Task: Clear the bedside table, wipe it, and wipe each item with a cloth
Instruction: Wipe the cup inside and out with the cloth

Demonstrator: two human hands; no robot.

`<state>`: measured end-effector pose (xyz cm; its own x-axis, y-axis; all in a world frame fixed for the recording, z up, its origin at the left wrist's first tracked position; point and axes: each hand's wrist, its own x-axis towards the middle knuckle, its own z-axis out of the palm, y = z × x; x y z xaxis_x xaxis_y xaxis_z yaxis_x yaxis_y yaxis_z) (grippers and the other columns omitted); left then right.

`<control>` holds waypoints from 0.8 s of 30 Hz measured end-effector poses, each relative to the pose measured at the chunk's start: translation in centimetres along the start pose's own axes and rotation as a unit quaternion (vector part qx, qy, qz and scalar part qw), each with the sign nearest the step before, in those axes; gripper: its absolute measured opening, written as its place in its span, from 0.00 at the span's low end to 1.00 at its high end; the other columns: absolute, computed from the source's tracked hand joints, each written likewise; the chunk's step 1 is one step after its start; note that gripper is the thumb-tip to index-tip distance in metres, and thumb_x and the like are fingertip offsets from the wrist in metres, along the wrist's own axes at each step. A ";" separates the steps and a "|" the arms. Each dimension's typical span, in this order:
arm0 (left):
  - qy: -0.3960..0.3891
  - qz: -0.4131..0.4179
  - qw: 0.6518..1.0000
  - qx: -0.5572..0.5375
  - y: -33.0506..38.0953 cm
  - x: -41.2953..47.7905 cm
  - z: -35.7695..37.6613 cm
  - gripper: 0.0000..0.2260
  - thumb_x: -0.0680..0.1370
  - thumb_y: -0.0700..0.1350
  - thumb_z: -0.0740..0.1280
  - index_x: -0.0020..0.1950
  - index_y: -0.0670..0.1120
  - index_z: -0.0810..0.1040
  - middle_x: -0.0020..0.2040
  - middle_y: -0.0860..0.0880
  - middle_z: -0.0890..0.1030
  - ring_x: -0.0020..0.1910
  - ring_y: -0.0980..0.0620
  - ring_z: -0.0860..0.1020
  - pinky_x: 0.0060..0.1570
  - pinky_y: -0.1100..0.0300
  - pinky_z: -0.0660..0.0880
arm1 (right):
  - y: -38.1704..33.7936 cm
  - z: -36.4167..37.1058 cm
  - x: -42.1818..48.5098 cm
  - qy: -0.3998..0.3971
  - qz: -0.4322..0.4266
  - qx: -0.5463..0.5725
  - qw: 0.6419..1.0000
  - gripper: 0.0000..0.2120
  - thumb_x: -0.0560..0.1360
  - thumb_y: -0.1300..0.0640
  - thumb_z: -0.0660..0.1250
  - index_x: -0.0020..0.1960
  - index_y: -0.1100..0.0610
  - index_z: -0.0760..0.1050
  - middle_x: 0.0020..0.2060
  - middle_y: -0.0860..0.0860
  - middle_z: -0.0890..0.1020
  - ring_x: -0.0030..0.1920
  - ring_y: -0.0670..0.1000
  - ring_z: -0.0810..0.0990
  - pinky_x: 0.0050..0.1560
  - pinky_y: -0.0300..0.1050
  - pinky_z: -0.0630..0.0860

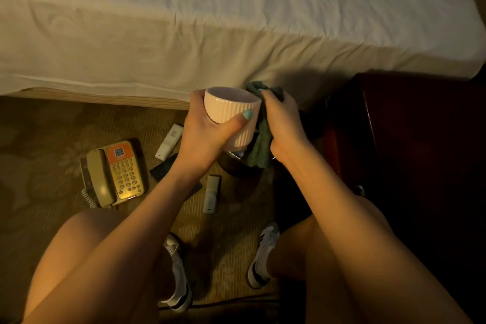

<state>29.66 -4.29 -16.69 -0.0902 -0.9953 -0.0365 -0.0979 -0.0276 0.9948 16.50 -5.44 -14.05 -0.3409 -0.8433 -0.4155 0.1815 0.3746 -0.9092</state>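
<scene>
My left hand [202, 126] grips a pink ribbed cup [230, 110], thumb across its side, holding it above the floor. My right hand [282, 123] holds a green cloth [261, 144] bunched against the cup's right side; part of the cloth hangs down below the hand. The dark wooden bedside table [394, 126] stands at the right, its top in shadow. On the carpet lie a beige and orange telephone [115, 173], two white remotes [168, 144] [211, 193] and a black remote [164, 166].
A bed with a white sheet [210, 21] fills the upper half. A dark round container [238, 168] sits on the floor under the cup. My knees and sneakers [178, 271] occupy the lower part of the view.
</scene>
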 end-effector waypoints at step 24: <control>-0.095 -0.136 0.985 -0.045 -1.0 1.3 -2.3 0.36 0.62 0.61 0.74 0.65 0.45 0.73 0.54 0.49 0.80 0.51 0.54 0.80 0.37 0.66 0.77 | 2.6 0.4 -1.6 -0.064 -0.056 -0.081 0.993 0.09 0.81 0.49 0.57 0.45 0.49 0.72 0.41 0.45 0.79 0.43 0.39 0.80 0.43 0.34 0.75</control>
<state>31.93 -5.73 -17.48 -0.2567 -0.9147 -0.3120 -0.0570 -0.3079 0.9497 17.85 -3.29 -15.74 -0.2285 -0.9211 -0.3152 -0.0058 0.3250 -0.9457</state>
